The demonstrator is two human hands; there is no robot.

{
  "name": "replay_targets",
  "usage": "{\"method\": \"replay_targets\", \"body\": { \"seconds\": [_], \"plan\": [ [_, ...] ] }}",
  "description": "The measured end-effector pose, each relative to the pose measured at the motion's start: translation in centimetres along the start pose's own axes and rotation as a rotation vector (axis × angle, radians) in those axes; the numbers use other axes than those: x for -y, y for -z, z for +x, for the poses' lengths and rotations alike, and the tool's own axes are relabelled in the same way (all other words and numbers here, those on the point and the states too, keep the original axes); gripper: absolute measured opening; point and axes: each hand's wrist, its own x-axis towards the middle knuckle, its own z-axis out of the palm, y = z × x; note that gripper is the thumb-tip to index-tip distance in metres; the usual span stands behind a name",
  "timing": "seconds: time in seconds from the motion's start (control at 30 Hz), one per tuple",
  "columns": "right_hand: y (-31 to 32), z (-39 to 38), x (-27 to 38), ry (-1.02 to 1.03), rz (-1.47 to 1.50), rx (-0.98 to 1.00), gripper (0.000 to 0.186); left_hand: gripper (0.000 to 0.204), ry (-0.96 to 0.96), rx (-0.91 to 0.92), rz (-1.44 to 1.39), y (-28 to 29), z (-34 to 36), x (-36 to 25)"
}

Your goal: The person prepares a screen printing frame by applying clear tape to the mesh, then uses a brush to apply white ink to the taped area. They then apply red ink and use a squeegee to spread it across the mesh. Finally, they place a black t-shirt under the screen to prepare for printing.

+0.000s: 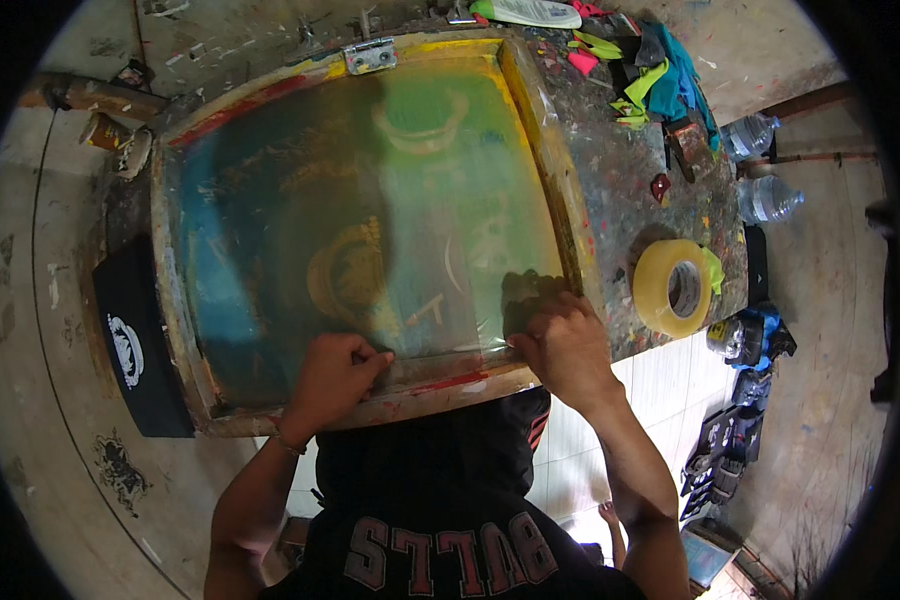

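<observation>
A wooden-framed printing screen (560, 215) lies in front of me, its mesh stained green, yellow and blue with faint printed shapes. Along the near inner edge of the mesh runs a shiny strip of clear tape (450, 362), stretched between my hands. My left hand (332, 380) is closed at the near rim, thumb and fingers pinched at the strip's left end. Over the near right corner bends my right hand (570, 350), its thumb and fingers pressed together at the other end; its fingertips are partly in shadow.
A roll of clear tape (673, 287) stands on the paint-spattered table (620, 180) at right. Coloured scraps (675, 80) lie at the far right, near two plastic bottles (770, 200). A metal hinge (371, 57) sits on the far rim. A black printed panel (135, 340) is at left.
</observation>
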Motion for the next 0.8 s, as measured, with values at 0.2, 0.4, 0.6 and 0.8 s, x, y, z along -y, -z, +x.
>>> {"method": "replay_targets", "body": {
  "seconds": [0.2,0.4,0.6,0.8],
  "plan": [
    [0.7,0.5,0.5,-0.031,-0.166,0.093,0.021,0.030,0.009,0.013,0.256,1.0,0.4,-0.6],
    [2.8,1.7,1.0,0.090,0.109,0.153,0.024,0.027,-0.424,-0.210,0.210,1.0,0.0,-3.2],
    [1.8,2.1,1.8,0.192,0.313,0.490,0.026,0.029,-0.590,0.338,0.232,-1.9,1.0,-3.4],
    [3.1,0.5,0.5,0.161,0.171,0.542,0.027,0.042,-0.530,0.385,0.324,-0.9,-1.4,-1.3]
  ]
}}
